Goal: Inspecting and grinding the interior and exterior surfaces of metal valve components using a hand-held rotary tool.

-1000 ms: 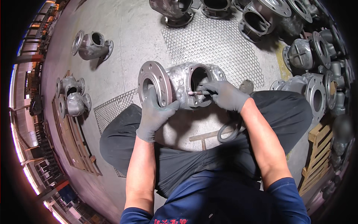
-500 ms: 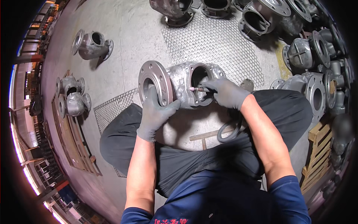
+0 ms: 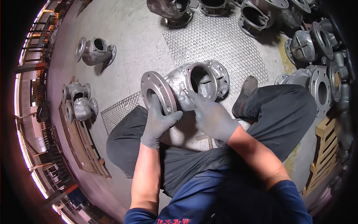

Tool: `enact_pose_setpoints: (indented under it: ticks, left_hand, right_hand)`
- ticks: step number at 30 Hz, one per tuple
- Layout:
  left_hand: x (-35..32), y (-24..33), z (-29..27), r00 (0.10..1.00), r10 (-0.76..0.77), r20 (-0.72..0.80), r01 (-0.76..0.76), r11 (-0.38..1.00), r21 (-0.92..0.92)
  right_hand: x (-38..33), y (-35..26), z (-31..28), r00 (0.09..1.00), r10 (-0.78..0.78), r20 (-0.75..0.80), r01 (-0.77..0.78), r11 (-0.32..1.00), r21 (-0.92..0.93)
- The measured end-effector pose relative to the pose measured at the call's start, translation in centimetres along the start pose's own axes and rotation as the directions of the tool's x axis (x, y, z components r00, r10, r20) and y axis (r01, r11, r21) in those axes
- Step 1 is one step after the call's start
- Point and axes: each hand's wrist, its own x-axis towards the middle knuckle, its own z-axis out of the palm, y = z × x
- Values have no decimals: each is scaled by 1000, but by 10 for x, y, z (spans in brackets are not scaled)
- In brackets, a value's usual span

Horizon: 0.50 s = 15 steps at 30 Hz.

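Note:
A grey cast-metal valve body (image 3: 176, 83) with a round flange at each end and a large round opening lies on the floor between my legs. My left hand (image 3: 158, 126), in a grey glove, grips its left flange (image 3: 161, 88), fingers in the bore and thumb along the outer rim. In my gloved right hand (image 3: 214, 116) is a slim grinding tool (image 3: 187, 92) with a small tip. The tip is at the outer wall of the casting, just left of the large opening; whether it touches cannot be told. My palm hides most of the tool.
More valve bodies (image 3: 255, 16) stand at the far side, and others (image 3: 304, 46) crowd the right. A single casting (image 3: 97, 52) sits far left. Wooden pallets (image 3: 321, 155) flank me, the left pallet (image 3: 84, 145) near two castings. Patterned metal plate (image 3: 212, 41) covers the floor ahead.
My right hand has drawn the tool out from the large opening, leftward and nearer me, to the outer wall. The casting has turned slightly. My left hand keeps its hold on the flange.

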Motion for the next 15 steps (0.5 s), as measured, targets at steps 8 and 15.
enact_pose_setpoints:
  ticks: [8,15]
  left_hand:
    - [-6,11,7,995,-86,-41,77,979,-187]
    - [-2,3,4,991,-123,-41,110,964,-244]
  right_hand:
    - [13,-15,-2,984,87,155,-99,993,69]
    - [27,-8,-9,989,-49,138,41,997,60]
